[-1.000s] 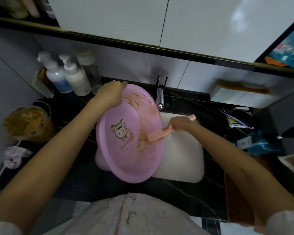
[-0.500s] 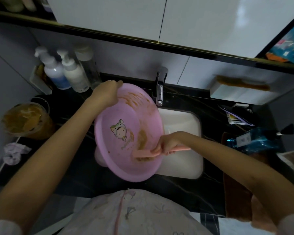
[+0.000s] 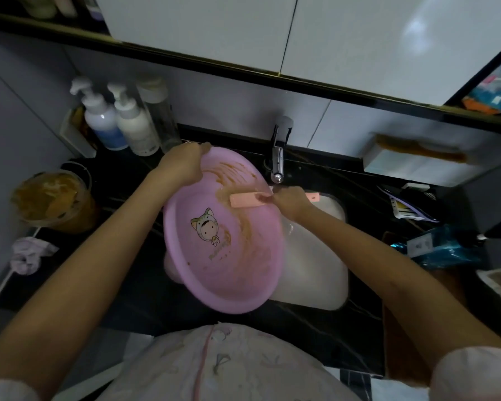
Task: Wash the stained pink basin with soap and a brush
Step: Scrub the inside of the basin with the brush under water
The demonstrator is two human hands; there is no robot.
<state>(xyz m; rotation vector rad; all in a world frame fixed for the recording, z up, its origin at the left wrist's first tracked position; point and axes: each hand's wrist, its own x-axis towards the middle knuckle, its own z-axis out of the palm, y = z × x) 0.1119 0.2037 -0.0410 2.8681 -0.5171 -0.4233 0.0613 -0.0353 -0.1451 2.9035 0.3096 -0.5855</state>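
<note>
My right hand is gripping the brush, laying its head against brown stains high in the pink basin, tilted mid-frame over the sink. My left hand is clutching its top rim. I'm judging this the scrubbing step; next I'm needing firm strokes over the lower-right smears.

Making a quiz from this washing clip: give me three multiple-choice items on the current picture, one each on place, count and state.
1. Where does the brush head lie?
A on the pink basin upper inner wall
B on the floor
C inside a cupboard

2. How many pump bottles stand back left?
A one
B two
C four

3. How does the pink basin sit?
A flat
B tilted, left hand gripping its rim
C upside down

Answers:
1. A, the head lies inside the rim near the tap.
2. B, two pump tops show.
3. B, its inside faces the camera.
</note>
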